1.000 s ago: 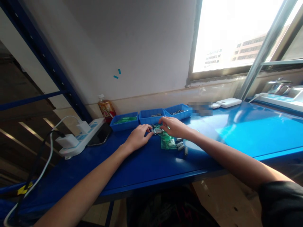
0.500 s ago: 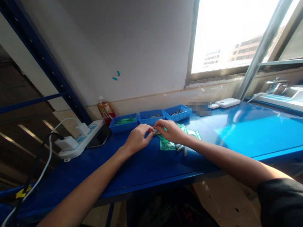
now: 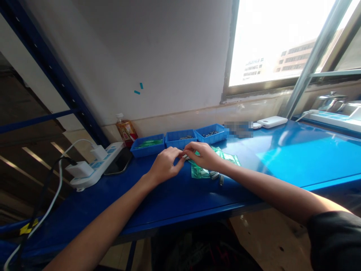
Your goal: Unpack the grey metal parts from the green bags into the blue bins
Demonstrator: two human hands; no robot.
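Observation:
My left hand [image 3: 165,165] and my right hand [image 3: 203,155] meet over the blue table [image 3: 175,199], fingertips pinched together on a small metal part [image 3: 185,156] held between them. Under my right hand lie green plastic bags [image 3: 199,172], one spread toward the right. A few small grey metal parts [image 3: 216,175] rest on the table beside my right wrist. Just behind my hands stand three blue trays: the left tray [image 3: 148,147] holds green bags, the middle tray [image 3: 180,139] and right tray [image 3: 211,134] hold small metal parts.
A white power strip [image 3: 93,167] with chargers and cables and a dark phone [image 3: 118,162] lie at the left. An orange-liquid bottle [image 3: 126,130] stands by the wall. A white power bank [image 3: 272,122] sits near the window sill; a metal pot [image 3: 330,101] is far right.
My hands have drawn closer together, now pinching the small part between them. My right hand slid slightly left, uncovering a green bag to its right.

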